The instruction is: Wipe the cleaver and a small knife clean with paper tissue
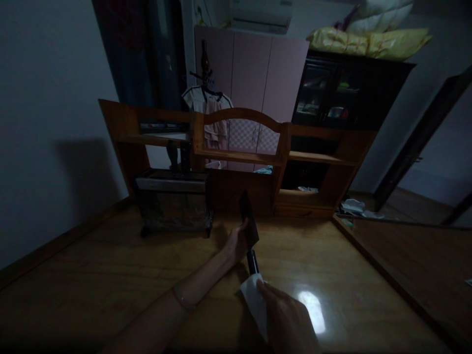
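A kitchen knife (250, 221) with a broad, squared blade and a black handle (252, 262) is held above the wooden surface, blade pointing away from me. My left hand (237, 244) grips the blade near its lower left edge, fingers closed. A white tissue (255, 300) covers the lower end of the handle. Pressing that tissue against the handle is my right hand (285, 314), thumb on top; its other fingers are partly hidden. Farther left stands a black knife holder (173, 201) with a see-through front and black handles (179, 156) sticking up from it.
Behind the hands rises a wooden shelf unit (241, 157) with an arched middle. The wooden surface (184, 275) has a raised edge (387, 280) on the right. Clothes (210, 108), pink cabinets (250, 73) and a dark glass-fronted cabinet (354, 93) are beyond. The room is dim.
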`<state>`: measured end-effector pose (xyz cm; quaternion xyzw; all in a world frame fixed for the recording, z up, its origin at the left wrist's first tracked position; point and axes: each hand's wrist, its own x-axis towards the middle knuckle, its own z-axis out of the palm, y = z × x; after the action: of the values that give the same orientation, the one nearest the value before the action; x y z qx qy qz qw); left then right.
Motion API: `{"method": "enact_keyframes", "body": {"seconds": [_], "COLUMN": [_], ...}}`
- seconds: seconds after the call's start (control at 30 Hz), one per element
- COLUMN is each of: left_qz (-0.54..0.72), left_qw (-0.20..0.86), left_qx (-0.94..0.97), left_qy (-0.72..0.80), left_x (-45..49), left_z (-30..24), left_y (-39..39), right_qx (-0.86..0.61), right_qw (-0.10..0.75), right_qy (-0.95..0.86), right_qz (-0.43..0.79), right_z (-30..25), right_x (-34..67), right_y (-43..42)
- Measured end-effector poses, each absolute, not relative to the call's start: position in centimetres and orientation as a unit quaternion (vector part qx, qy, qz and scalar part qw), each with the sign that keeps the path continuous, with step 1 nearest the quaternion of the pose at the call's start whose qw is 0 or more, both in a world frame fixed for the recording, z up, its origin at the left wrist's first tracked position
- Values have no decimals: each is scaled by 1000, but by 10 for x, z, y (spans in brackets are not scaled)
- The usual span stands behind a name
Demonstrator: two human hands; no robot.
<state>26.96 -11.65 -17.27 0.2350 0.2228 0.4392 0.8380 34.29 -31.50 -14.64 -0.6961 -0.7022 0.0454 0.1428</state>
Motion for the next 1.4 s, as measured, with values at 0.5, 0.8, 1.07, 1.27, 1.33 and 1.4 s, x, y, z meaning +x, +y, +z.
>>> {"method": "enact_keyframes", "body": {"seconds": [0.5, 0.8, 1.07, 1.27, 1.33, 1.4], "left_qz": [459, 551, 540, 540, 542, 543], "left_qw": [790, 614, 391, 362, 350, 349], "left_qx": [314, 466, 620, 631, 633, 629], "left_qy": [258, 319, 415, 423, 427, 434], "left_x": [276, 268, 267, 266, 266, 266], "left_z": [-189, -183, -188, -189, -190, -191], "left_y": [-108, -115, -115, -118, -117, -115], "right_qx": [-696, -676, -632, -629, -628, -625], "right_qw": [133, 132, 186, 98, 74, 59], "right_qy": [-705, -722, -740, -760, -761, -762], "right_qz": [15, -60, -134, -132, -144, -159], "right_z": [-154, -169, -141, -142, -144, -148], "right_x": [360, 376, 346, 327, 325, 324], "right_y": [-327, -330, -297, -271, -270, -271]}}
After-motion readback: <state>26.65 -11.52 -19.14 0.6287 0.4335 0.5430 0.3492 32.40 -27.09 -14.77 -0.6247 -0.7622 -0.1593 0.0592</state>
